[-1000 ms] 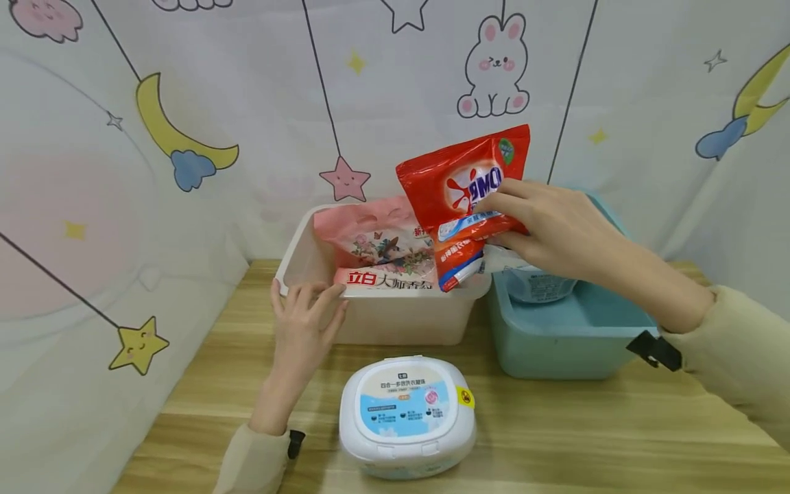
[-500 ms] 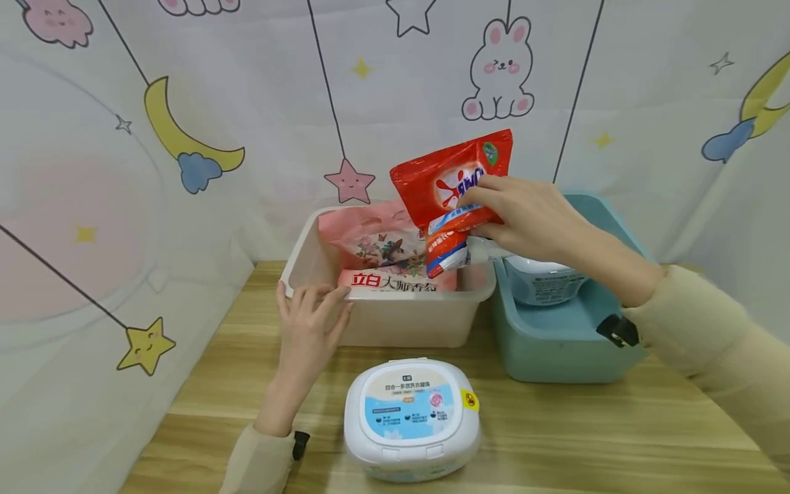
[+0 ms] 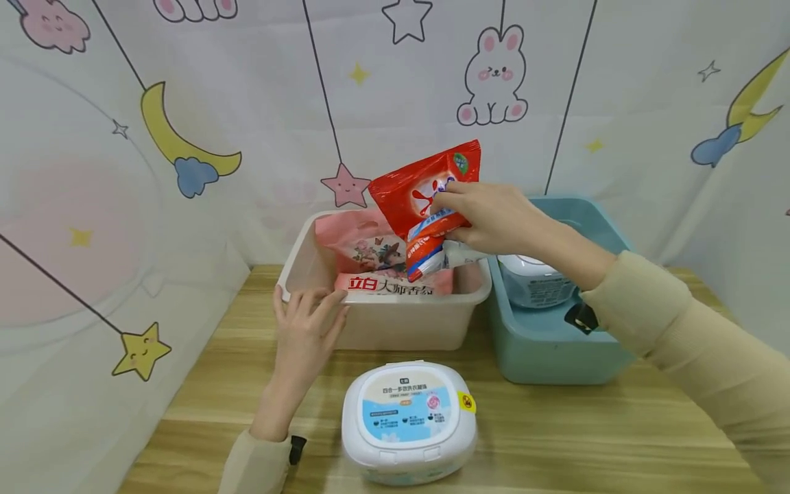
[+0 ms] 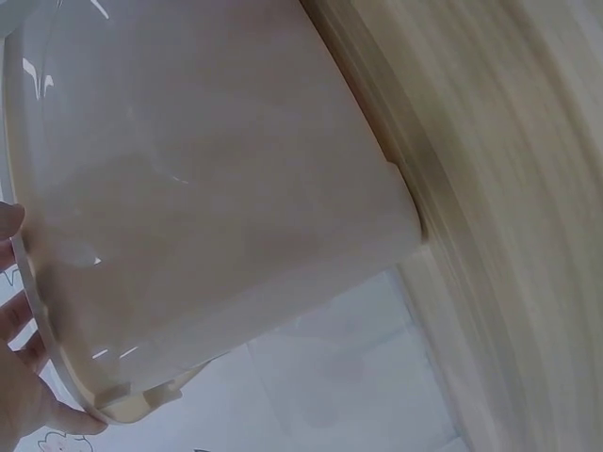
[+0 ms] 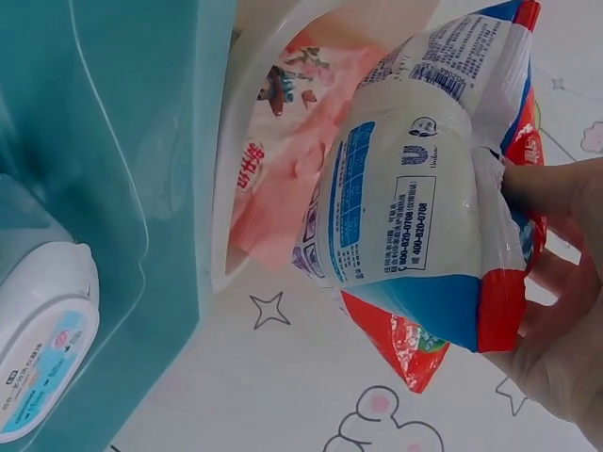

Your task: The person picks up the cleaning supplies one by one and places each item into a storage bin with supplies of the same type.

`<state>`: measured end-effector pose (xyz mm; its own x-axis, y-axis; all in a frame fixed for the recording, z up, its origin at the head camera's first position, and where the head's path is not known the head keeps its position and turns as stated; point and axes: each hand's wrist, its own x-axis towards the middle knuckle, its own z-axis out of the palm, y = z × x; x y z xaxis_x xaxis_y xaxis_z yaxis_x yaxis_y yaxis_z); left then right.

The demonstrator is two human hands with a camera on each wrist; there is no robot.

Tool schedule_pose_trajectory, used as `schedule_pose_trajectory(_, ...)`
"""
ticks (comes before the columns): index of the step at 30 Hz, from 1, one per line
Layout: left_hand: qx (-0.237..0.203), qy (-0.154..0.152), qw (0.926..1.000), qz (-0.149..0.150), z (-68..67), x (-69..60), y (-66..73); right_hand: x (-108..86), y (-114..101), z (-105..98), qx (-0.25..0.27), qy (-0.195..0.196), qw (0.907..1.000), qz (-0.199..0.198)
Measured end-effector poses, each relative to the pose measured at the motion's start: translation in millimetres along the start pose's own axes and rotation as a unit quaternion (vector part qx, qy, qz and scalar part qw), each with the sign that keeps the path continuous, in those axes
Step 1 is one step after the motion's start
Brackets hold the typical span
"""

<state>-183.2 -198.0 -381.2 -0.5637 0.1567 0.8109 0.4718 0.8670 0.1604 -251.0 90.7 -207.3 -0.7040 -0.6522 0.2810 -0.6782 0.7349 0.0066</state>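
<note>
My right hand point(image 3: 487, 216) grips a red bag of laundry detergent point(image 3: 426, 189) from its right side. The bag hangs tilted above the white bin point(image 3: 401, 322). In the right wrist view its pale printed back point(image 5: 405, 188) faces the camera, with the thumb pressed into the plastic. Inside the white bin lie pink bags of detergent point(image 3: 364, 240), partly behind the red bag. My left hand point(image 3: 304, 329) holds the front left rim of that bin. Its fingers point(image 4: 14, 315) bend over the rim in the left wrist view.
A teal bin point(image 3: 561, 353) stands right of the white one, with a white plastic tub point(image 3: 535, 285) inside. Another white lidded tub point(image 3: 407, 418) sits on the wooden table point(image 3: 555, 439) in front. A cartoon-printed cloth point(image 3: 259, 89) hangs behind.
My right hand has carried the red detergent bag leftward and slightly down, from near the teal bin to over the white bin. My left hand stays on the rim.
</note>
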Motion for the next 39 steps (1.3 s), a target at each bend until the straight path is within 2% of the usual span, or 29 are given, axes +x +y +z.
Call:
schedule_pose_trajectory(7,-0.013,0.006,0.9999,-0.003,0.7,0.3,1.3,11.2,-4.4,8.8,0.012,-0.017,0.9998,-0.002)
schedule_pose_trajectory(11,-0.011,-0.004,0.9999,-0.005,1.6,1.3,2.5,14.5,-5.6,13.4,0.012,-0.029,0.9995,-0.005)
schedule_pose_trajectory(16,-0.016,-0.009,0.9998,-0.007,2.8,2.5,3.5,20.3,-8.3,18.4,0.001,-0.051,0.9986,-0.011)
schedule_pose_trajectory(28,-0.009,-0.004,0.9999,-0.007,1.2,-0.6,0.0,39.3,-12.8,36.8,-0.039,-0.108,0.9933,0.004)
schedule_pose_trajectory(33,-0.010,0.005,0.9999,-0.005,0.7,-0.5,0.0,44.8,-15.0,44.3,-0.050,-0.119,0.9916,-0.003)
schedule_pose_trajectory(39,-0.008,0.001,1.0000,-0.002,0.2,-1.7,1.0,51.2,-17.2,52.1,-0.074,-0.153,0.9852,-0.015)
